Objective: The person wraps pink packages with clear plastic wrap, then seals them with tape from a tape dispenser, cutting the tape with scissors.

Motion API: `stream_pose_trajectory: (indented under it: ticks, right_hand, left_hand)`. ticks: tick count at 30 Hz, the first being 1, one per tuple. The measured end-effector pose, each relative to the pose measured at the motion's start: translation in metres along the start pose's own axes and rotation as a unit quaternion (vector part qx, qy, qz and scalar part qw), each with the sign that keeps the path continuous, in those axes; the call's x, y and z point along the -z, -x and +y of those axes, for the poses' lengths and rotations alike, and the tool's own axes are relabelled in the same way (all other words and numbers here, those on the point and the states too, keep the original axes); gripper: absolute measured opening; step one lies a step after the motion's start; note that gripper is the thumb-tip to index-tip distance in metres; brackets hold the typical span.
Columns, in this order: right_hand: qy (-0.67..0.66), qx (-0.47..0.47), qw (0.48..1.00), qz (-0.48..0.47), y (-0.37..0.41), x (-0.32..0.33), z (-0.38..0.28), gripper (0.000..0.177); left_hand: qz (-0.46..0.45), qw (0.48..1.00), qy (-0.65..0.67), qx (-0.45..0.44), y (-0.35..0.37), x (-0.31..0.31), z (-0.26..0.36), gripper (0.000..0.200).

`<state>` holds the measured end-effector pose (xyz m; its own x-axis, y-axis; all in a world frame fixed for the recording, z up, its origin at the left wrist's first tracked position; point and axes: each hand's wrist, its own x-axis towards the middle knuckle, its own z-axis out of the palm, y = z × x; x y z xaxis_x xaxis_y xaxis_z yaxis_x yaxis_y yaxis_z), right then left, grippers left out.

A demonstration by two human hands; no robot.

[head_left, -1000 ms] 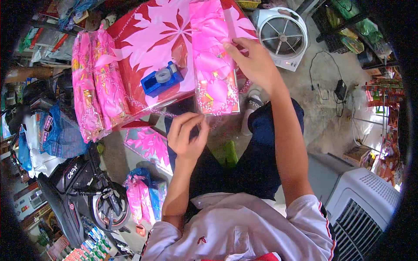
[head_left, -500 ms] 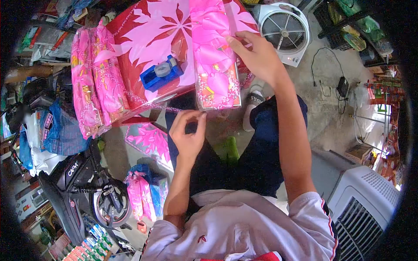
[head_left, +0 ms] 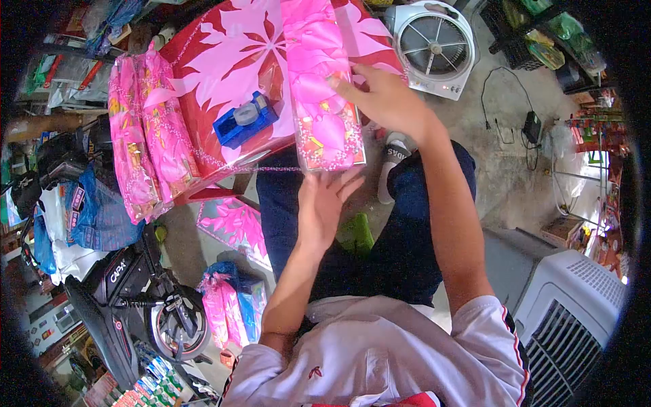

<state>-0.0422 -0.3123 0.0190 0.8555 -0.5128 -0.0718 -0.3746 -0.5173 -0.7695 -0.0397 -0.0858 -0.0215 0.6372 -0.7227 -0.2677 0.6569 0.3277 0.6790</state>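
Note:
A long box in pink floral wrapping (head_left: 324,102) lies over the near edge of a red surface with a pink leaf pattern (head_left: 237,41). At the box's near end is my left hand (head_left: 320,207), fingers spread and touching or just under that end. My right hand (head_left: 386,98) rests its thumb and fingers on the box's right side, the fingers partly hidden behind it. A blue tape dispenser (head_left: 245,121) with a clear roll sits left of the box. Two similar pink wrapped packages (head_left: 166,129) lie side by side at the surface's left edge.
A white fan (head_left: 435,49) stands at the upper right, with a black cable and adapter (head_left: 532,127) on the floor. A black bike (head_left: 115,292) is at the left. Pink and blue bags (head_left: 234,305) lie below. A grey air cooler (head_left: 569,312) stands at the lower right.
My left hand has opened from a pinch and moved right, up to the box's near end. The box has shifted slightly left, and my right hand has moved left and down along it.

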Motion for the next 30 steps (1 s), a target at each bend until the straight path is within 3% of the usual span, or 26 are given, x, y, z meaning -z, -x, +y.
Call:
stream_pose_trajectory:
  ticks: [6,9,15,18,20,22,24,27,28,30]
  right_hand:
    - [0.004,0.044,0.999,-0.014,0.001,-0.004,0.001,0.061]
    - [0.025,0.057,0.998,-0.005,0.003,-0.005,0.004,0.060]
    - [0.025,0.072,0.990,-0.115,0.016,0.020,-0.008,0.072]
    - [0.002,0.098,0.989,-0.108,0.020,0.020,-0.008,0.079]
    - [0.030,0.152,0.988,0.006,0.024,0.013,-0.004,0.077]
    - [0.058,0.195,0.977,0.062,0.030,0.014,-0.010,0.071]
    - [0.084,0.228,0.968,0.061,0.037,0.030,-0.024,0.061]
    - [0.036,0.277,0.958,-0.062,0.042,0.032,-0.023,0.040]
    - [-0.011,0.238,0.965,-0.108,0.045,0.032,-0.026,0.025]
    - [-0.012,0.222,0.964,-0.145,0.049,0.033,-0.025,0.024]
  left_hand:
    - [0.095,0.995,0.009,0.016,-0.014,-0.018,-0.008,0.036]
    - [0.134,0.991,-0.005,0.002,-0.022,-0.030,-0.008,0.039]
    - [0.202,0.979,0.012,-0.010,-0.031,-0.033,-0.006,0.050]
    - [0.158,0.987,0.026,-0.010,-0.028,-0.031,-0.003,0.056]
    - [0.161,0.986,0.012,-0.027,-0.025,-0.032,-0.002,0.060]
    - [0.151,0.988,0.010,-0.034,-0.023,-0.028,-0.003,0.063]
    - [0.128,0.991,0.019,-0.033,-0.022,-0.021,-0.003,0.064]
    - [0.108,0.994,-0.002,-0.030,-0.021,-0.017,-0.001,0.065]
    - [0.104,0.994,0.003,-0.037,-0.021,-0.018,-0.002,0.065]
    - [0.092,0.995,0.004,-0.032,-0.020,-0.017,0.001,0.065]
